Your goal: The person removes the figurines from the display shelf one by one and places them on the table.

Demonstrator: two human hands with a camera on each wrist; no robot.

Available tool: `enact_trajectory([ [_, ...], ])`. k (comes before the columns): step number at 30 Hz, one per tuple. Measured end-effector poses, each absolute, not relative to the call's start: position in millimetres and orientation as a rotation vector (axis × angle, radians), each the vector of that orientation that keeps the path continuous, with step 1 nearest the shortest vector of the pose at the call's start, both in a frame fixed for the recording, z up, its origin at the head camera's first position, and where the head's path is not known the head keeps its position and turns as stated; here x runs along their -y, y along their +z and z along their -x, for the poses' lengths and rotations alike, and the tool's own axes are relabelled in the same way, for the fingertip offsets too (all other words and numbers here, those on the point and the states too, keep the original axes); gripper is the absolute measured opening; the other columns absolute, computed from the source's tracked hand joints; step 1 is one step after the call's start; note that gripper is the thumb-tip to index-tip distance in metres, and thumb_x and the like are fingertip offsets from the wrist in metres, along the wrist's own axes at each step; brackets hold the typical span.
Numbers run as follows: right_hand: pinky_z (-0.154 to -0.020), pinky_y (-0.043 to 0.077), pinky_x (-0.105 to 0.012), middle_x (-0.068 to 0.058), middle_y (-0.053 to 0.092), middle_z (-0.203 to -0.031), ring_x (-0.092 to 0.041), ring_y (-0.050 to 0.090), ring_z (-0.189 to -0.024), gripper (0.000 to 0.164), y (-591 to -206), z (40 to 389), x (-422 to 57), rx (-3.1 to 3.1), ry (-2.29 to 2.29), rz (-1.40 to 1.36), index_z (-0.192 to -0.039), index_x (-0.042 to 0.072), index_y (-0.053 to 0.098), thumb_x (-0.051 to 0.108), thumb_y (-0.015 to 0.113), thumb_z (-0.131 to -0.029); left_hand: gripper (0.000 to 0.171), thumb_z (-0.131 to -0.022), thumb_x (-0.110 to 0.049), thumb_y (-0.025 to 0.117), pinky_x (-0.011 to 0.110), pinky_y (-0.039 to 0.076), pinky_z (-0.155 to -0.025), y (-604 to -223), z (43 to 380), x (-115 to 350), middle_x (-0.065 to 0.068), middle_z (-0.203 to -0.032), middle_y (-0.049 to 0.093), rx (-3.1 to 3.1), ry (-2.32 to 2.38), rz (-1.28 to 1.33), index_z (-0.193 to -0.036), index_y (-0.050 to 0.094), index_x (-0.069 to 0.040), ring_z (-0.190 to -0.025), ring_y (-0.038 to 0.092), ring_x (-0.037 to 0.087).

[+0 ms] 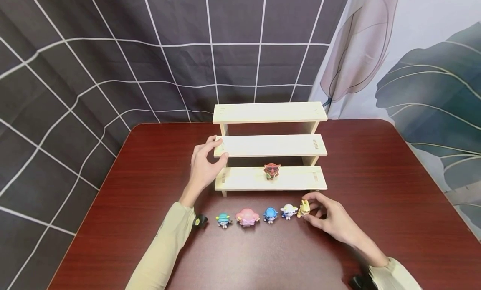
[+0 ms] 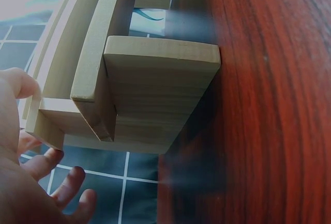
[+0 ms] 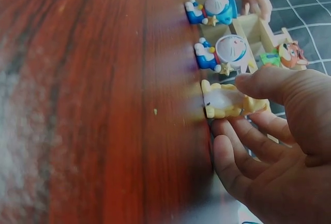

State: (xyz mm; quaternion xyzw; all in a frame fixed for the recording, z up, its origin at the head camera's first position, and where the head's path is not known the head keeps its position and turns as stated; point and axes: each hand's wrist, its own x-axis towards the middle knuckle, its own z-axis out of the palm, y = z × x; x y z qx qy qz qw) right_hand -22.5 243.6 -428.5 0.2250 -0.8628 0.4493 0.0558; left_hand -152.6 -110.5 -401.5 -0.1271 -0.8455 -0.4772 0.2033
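Note:
My left hand (image 1: 204, 165) holds the left end of the middle board (image 1: 270, 145) of a three-tier wooden shelf, thumb at the front edge and fingers at the back. In the left wrist view some of its fingers (image 2: 70, 188) hang off the board. My right hand (image 1: 334, 219) pinches a small yellow figurine with long ears (image 1: 304, 208) between thumb and fingers, low by the tabletop. This figurine stands at the right end of a row, beside a white-and-blue figurine (image 1: 288, 211). A red-brown fox figurine with sunglasses (image 1: 271, 171) stands on the lowest board.
Further left in the row are a blue-hatted figurine (image 1: 270, 215), a pink figurine (image 1: 247, 217) and a teal-topped figurine (image 1: 223, 220). The shelf's top board (image 1: 270, 112) is near a dark gridded curtain (image 1: 240, 64). Everything stands on a dark red wooden table (image 1: 158, 165).

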Motion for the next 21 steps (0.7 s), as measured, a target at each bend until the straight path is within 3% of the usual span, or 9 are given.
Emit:
enact_trajectory([
  [9,-0.060,0.051,-0.025,-0.001,0.068,-0.094,-0.013,0.066,-0.078,0.045,-427.8,22.7,-245.0,2.635,1.359,-0.684,-0.114,0.003,0.063,-0.007,0.083,-0.074,0.041,-0.084,-0.021,0.075,0.048,0.042,-0.084,-401.0,152.0,110.6,0.003,-0.139,0.060,2.356,-1.343,0.356,-0.124,0.072,-0.011,-0.106,0.051,0.027],
  [16,-0.059,0.051,-0.024,-0.001,0.068,-0.095,-0.013,0.066,-0.078,0.046,-427.4,22.8,-245.0,2.641,1.363,-0.681,-0.114,0.003,0.063,-0.007,0.083,-0.074,0.041,-0.084,-0.020,0.075,0.049,0.041,-0.084,-401.5,152.3,110.7,0.011,-0.138,0.060,2.346,-1.335,0.369,-0.123,0.072,-0.009,-0.105,0.052,0.029],
  [21,-0.059,0.051,-0.026,-0.001,0.068,-0.094,-0.015,0.066,-0.077,0.047,-427.4,22.7,-246.5,2.643,1.364,-0.673,-0.115,0.003,0.063,-0.006,0.084,-0.074,0.041,-0.084,-0.021,0.075,0.049,0.041,-0.085,-400.6,151.8,110.7,0.009,-0.139,0.060,2.356,-1.337,0.362,-0.124,0.072,-0.009,-0.105,0.051,0.029],
])
